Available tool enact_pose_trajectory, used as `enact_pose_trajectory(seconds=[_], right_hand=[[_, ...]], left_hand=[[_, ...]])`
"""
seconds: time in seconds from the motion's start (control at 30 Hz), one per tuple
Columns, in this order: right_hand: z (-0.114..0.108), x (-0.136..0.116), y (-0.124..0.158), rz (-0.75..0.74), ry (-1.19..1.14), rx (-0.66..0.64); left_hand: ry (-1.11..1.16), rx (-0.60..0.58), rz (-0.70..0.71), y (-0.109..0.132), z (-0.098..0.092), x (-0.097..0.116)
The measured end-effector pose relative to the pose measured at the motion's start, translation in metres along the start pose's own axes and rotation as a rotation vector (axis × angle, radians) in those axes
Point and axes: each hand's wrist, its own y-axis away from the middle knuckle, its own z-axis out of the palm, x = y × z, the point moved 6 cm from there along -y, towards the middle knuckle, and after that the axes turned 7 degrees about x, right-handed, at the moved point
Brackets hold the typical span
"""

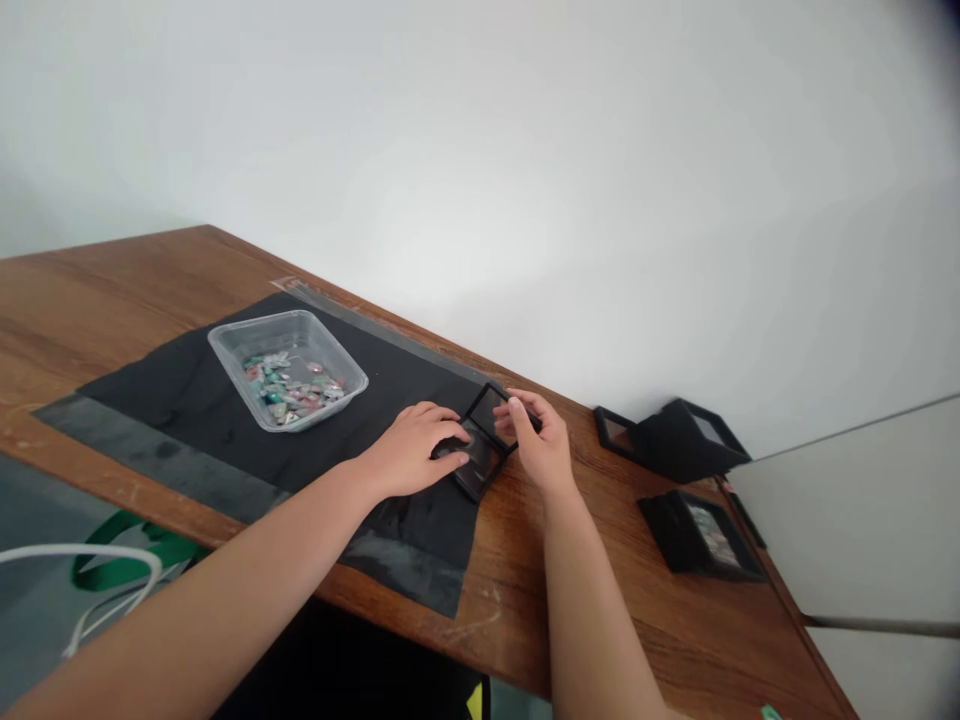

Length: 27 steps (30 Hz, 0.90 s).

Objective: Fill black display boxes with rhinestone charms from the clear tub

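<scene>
A small black-framed display case [491, 462] with clear film windows stands unfolded at the right end of the black mat. My right hand [541, 440] grips its raised half, thumb on the near side and fingers showing behind the film. My left hand [416, 448] lies palm down over the left edge of the lower half, fingers and thumb apart and touching the film and frame. Whether anything small lies under those fingertips is hidden. Left of my hands, a clear plastic tub [349, 388] holds many small wrapped pieces [296, 390] in green, pink and silver.
The black mat [180, 385] covers part of the wooden table [97, 290], which runs along a white wall. At right stand several black display cases [701, 535], one with pieces inside. White cables [97, 550] and a green strap [112, 570] hang below the front edge.
</scene>
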Motion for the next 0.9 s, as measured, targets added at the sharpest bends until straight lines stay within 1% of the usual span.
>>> enact_pose_trajectory(seconds=[0.2,0.3,0.53,0.63,0.7,0.77,0.83,0.9], right_hand=[[0.002,0.005,0.0,0.037,-0.008,0.014],[0.003,0.004,0.0,0.04,0.003,0.006],[0.005,0.004,0.002,0.005,0.054,-0.023],[0.007,0.002,0.003,-0.013,0.072,-0.045],[0.008,0.0,0.004,-0.027,0.082,-0.06],[0.01,0.0,0.005,-0.04,0.09,-0.072],[0.01,0.0,0.005,-0.051,0.096,-0.082],[0.01,0.0,0.005,-0.064,0.101,-0.087]], left_hand=[[0.0,-0.003,0.014,0.0,0.001,0.001],[0.001,0.013,0.024,0.0,0.0,0.002],[-0.038,0.101,-0.032,-0.002,-0.009,0.002],[-0.092,0.178,-0.076,-0.004,-0.016,0.007],[-0.134,0.247,-0.108,-0.005,-0.025,0.013],[-0.172,0.322,-0.116,-0.006,-0.039,0.021],[-0.207,0.418,-0.113,-0.006,-0.06,0.028],[-0.232,0.521,-0.145,-0.003,-0.089,0.027]])
